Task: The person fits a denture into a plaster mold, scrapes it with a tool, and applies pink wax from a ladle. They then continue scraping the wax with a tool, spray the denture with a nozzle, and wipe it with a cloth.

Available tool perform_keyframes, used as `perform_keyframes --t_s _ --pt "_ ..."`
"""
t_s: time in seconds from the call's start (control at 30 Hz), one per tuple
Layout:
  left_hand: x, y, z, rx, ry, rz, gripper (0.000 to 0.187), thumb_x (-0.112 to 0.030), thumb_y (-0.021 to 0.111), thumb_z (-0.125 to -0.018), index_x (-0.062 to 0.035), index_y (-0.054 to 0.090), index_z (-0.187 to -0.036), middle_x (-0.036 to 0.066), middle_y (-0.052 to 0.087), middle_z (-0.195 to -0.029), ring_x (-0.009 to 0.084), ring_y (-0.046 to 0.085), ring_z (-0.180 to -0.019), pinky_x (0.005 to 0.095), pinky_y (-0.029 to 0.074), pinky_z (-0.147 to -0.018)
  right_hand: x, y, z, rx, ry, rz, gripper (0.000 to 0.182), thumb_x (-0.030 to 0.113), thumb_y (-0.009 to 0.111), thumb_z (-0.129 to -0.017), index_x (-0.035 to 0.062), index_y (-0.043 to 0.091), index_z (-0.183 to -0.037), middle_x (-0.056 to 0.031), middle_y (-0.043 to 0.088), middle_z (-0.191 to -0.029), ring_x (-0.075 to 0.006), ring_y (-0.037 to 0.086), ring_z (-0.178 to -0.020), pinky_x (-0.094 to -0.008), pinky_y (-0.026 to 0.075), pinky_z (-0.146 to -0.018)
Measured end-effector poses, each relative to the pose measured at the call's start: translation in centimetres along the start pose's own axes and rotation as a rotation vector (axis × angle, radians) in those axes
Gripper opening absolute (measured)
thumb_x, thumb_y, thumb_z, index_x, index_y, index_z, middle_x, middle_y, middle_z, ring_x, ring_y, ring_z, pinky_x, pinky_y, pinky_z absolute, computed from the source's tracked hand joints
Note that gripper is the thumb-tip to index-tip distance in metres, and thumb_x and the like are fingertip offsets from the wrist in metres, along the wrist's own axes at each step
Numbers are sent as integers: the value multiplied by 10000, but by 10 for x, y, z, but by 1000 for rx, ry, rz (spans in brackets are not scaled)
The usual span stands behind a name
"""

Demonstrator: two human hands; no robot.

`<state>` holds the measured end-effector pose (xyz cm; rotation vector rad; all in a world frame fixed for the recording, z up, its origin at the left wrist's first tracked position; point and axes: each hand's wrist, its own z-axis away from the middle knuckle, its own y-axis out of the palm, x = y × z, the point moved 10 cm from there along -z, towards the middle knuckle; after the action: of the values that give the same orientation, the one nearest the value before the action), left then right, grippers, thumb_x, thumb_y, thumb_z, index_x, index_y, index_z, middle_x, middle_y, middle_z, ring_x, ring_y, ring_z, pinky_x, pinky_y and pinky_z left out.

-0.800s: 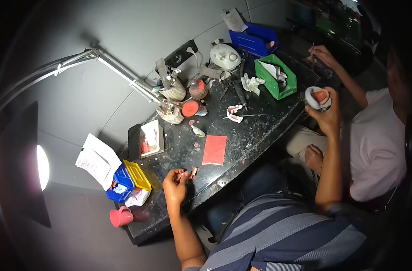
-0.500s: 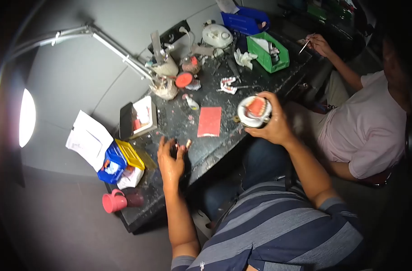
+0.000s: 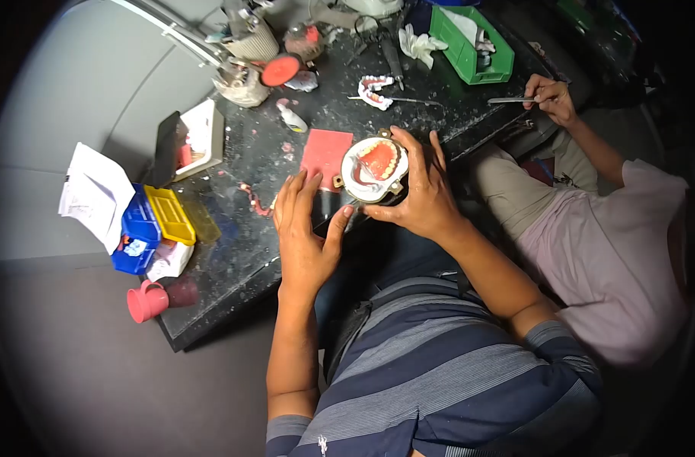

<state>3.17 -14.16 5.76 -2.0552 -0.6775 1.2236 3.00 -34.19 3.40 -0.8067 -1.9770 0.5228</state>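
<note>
While the left hand point(image 3: 306, 228) hovers open and empty above the near edge of the desk point(image 3: 237, 255), fingers pointing away and thumb spread toward the round flask point(image 3: 360, 190), the right hand point(image 3: 424, 194), its forearm slanting in from the right, grips that flask by its right side over the same edge. Beyond lie the red sheet point(image 3: 326, 152), then the white-and-red tooth model point(image 3: 376, 95) and, farther back, the green bin point(image 3: 458, 42).

Top edge cuts off: lamp arm point(image 3: 172, 32), white device point(image 3: 374, 6) | red sheet point(image 3: 327, 154): partly behind left hand point(image 3: 306, 232)
</note>
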Motion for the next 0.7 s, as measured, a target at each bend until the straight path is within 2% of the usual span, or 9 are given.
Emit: perform_keyframes --t_s 0.1,0.13,0.17,0.27,0.43,0.57,0.63,0.67,0.7 --pt "-25 14 -17 55 31 3 777 -313 911 -824 -7 591 -1462 209 563 -1554 439 451 -1481 539 340 -1223 -11 -14 -4 77 -12 18 1233 469 997 -605 47 388 -1591 -207 497 -1556 -393 442 -1496 -685 117 -1289" --pt "-27 23 -21 79 45 1 930 -363 943 -769 -2 525 -1518 198 560 -1557 451 430 -1490 563 303 -1238 -20 -14 -5 152 14 15 1178 474 994 -595 66 455 -1560 -193 412 -1639 -402 352 -1557 -719 92 -1278" --pt "-27 29 -27 85 28 2 930 -363 943 -769 -2 525 -1518 198 560 -1557 451 430 -1490 563 303 -1238 -25 -17 -7 168 19 8 1178 474 994 -595 66 455 -1560 -193 412 -1639 -402 352 -1557 -719 92 -1278" --pt "-36 47 -41 181 88 -43 1093 -528 914 -747 46 444 -1548 238 524 -1560 480 414 -1476 632 179 -1271 -29 -18 -14 253 -4 -43 1090 453 978 -615 115 516 -1543 -187 312 -1721 -451 238 -1606 -729 62 -1274" --pt "-33 51 -53 266 89 -17 1075 -536 917 -720 38 489 -1522 230 546 -1545 439 432 -1478 628 161 -1282 -23 -15 -30 343 -55 -135 1057 392 957 -625 92 533 -1546 -209 239 -1758 -468 160 -1628 -720 44 -1275" --pt "-29 56 -52 249 110 -59 960 -538 886 -765 21 556 -1473 198 590 -1506 404 473 -1456 619 164 -1288 -20 -4 -35 426 -72 -116 1027 355 947 -652 61 528 -1543 -228 206 -1770 -475 132 -1634 -720 37 -1270" --pt "-28 56 -51 249 97 -79 944 -532 880 -780 20 558 -1475 201 587 -1507 404 478 -1451 620 165 -1290 -13 -8 -39 422 -90 -311 916 381 886 -722 49 576 -1517 -308 244 -1739 -484 152 -1636 -654 41 -1283" --pt "-28 56 -51 247 96 -78 934 -527 874 -792 22 555 -1477 202 588 -1505 403 486 -1443 621 165 -1291 -5 -21 -49 393 -179 -497 812 358 865 -733 17 645 -1436 -365 267 -1706 -489 203 -1625 -610 84 -1290" --pt "-28 55 -53 237 101 -72 934 -527 874 -792 22 555 -1477 202 588 -1505 403 486 -1443 621 165 -1291 -8 -28 -58 299 -128 -787 731 351 851 -732 -2 699 -1354 -401 308 -1670 -495 275 -1598 -572 138 -1291"
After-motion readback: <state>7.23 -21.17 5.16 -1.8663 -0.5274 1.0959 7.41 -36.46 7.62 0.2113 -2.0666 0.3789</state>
